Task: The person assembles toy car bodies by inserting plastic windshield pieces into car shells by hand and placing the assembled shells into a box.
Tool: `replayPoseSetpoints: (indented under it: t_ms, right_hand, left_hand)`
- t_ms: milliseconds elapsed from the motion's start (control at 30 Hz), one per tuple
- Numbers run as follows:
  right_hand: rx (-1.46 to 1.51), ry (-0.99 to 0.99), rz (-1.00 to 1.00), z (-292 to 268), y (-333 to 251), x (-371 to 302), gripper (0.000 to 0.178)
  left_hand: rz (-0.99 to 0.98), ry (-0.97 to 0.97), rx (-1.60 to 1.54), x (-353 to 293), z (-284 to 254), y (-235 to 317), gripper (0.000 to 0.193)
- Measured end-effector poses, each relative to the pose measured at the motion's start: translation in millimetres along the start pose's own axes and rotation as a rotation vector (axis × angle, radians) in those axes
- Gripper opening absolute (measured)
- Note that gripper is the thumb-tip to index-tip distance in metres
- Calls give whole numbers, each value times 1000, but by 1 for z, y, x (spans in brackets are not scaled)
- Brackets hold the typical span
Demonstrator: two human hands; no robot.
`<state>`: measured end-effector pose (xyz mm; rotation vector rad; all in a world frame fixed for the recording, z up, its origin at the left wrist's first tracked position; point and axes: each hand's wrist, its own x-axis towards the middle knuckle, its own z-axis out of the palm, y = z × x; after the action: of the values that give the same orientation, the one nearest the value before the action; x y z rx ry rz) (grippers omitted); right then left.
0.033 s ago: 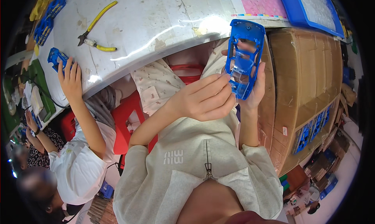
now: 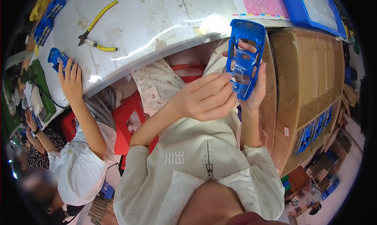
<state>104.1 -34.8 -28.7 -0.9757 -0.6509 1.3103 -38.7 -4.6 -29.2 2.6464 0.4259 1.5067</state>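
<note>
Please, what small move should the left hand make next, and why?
Perhaps the left hand should gently press the clear piece against the blue shell: it seems to pinch the piece, which overlaps the shell, while the right hand supports the shell. Whether the piece is seated is unclear.

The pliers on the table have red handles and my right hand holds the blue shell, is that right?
Not red: in the head view the pliers on the table have yellow handles. Your right hand does hold the blue shell.
</note>
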Motion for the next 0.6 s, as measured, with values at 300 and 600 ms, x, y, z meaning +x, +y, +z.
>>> replayPoseSetpoints:
  t_ms: [300, 600]
  right_hand:
    - [104, 4, 17, 0, 6, -4, 52]
    - [73, -78, 8, -1, 11, -1, 53]
  left_hand:
    - [-78, 43, -79, 2, 3, 0, 22]
    - [-152, -19, -14, 2, -1, 3, 21]
